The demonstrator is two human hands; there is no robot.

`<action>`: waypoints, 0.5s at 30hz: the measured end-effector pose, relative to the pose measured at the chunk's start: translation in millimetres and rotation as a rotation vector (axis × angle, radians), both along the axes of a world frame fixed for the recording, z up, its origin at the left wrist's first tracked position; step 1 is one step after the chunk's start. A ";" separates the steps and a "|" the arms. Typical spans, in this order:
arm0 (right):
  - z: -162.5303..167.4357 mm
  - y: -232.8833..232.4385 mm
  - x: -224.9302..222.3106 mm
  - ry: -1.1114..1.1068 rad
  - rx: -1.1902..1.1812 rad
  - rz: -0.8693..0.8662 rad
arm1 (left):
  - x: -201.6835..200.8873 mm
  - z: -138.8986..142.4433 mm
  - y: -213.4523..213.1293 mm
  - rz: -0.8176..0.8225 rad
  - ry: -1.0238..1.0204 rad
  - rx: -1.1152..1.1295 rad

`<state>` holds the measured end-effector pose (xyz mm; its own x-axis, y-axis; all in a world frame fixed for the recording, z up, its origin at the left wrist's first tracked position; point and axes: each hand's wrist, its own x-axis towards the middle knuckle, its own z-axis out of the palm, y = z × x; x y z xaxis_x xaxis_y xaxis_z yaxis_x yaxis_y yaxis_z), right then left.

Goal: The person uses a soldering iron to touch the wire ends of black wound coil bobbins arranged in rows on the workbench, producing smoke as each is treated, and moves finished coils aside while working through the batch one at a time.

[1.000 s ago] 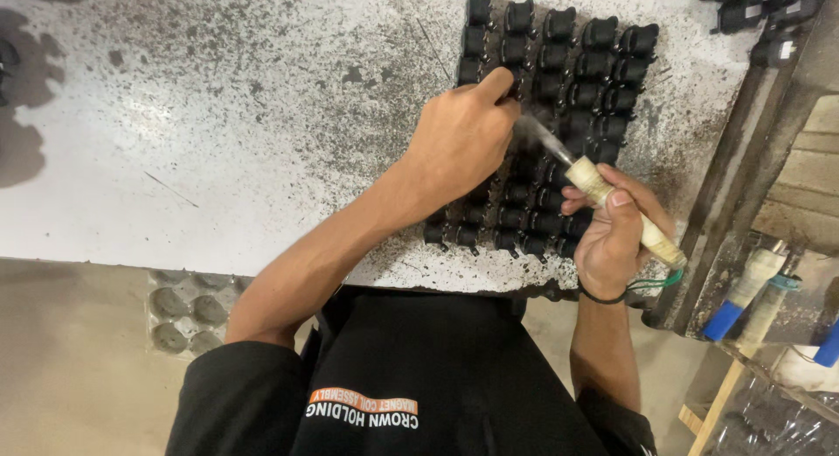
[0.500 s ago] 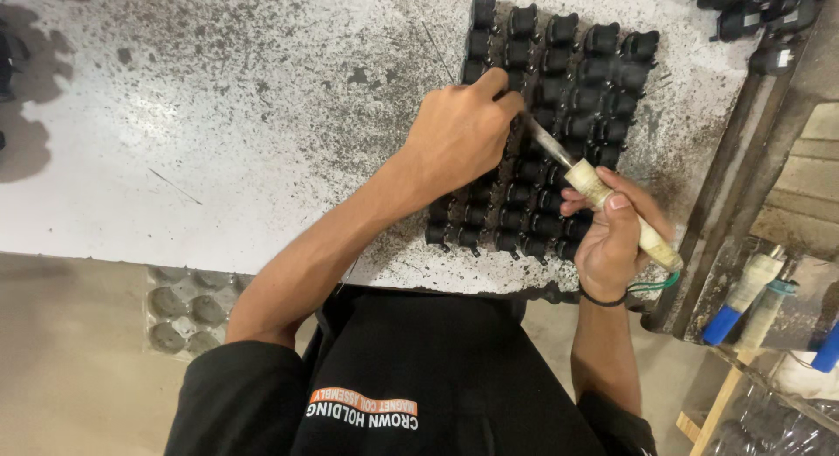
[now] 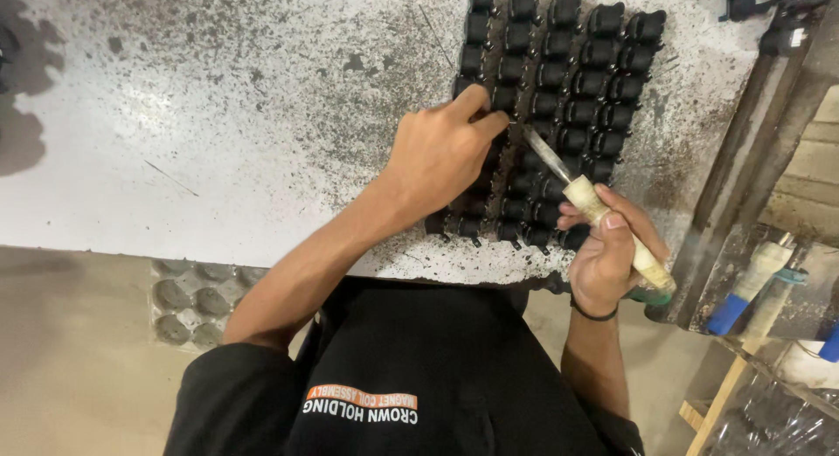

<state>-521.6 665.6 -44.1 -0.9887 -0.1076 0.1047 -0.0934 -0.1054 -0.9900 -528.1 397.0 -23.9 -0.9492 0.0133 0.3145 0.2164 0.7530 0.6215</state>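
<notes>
A block of small black moulded parts sits in tidy rows on the counter, toward its far right side, running from the near edge away from me. The parts stand side by side, touching or nearly so, several across and many deep.

My left hand rests on the left side of this block, about halfway along it. The fingers are curled together and pressed down on one of the parts, thumb and forefinger pinched at the point where a tool's tip arrives. I cannot tell exactly which part they grip, as my hand hides it.

My right hand is closed around a pale, worn handle of a slim tool. Its thin metal blade slants up and to the left, and the tip meets the parts just beside my left fingertips. A dark band circles my right wrist.

The counter is white, heavily speckled and smeared with black grime, densest around the parts. More black pieces lie at the far right corner. Along the right edge runs a dark metal frame. Beyond it, lower down, stand tubes with blue ends. Under the counter on my left lies a grey dimpled tray. I wear a black shirt.
</notes>
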 end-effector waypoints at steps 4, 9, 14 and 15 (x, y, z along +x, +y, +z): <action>-2.5 0.4 -1.6 0.004 0.006 0.012 | -1.9 -8.7 4.6 0.017 -0.057 -0.047; 0.8 -1.6 -3.8 -0.042 0.023 -0.008 | -9.8 -9.9 10.7 -0.055 -0.046 -0.070; -0.1 -2.1 -5.1 -0.055 -0.013 -0.004 | -7.7 -7.2 5.6 -0.064 -0.056 0.016; -0.1 -1.9 -5.0 -0.046 -0.016 0.001 | -7.7 -6.5 3.4 -0.073 -0.077 0.047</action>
<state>-526.6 663.7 -44.2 -0.9923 -0.1077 0.0604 -0.0472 -0.1213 -0.9915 -535.7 400.5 -30.4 -0.9676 0.0699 0.2426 0.2196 0.7067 0.6726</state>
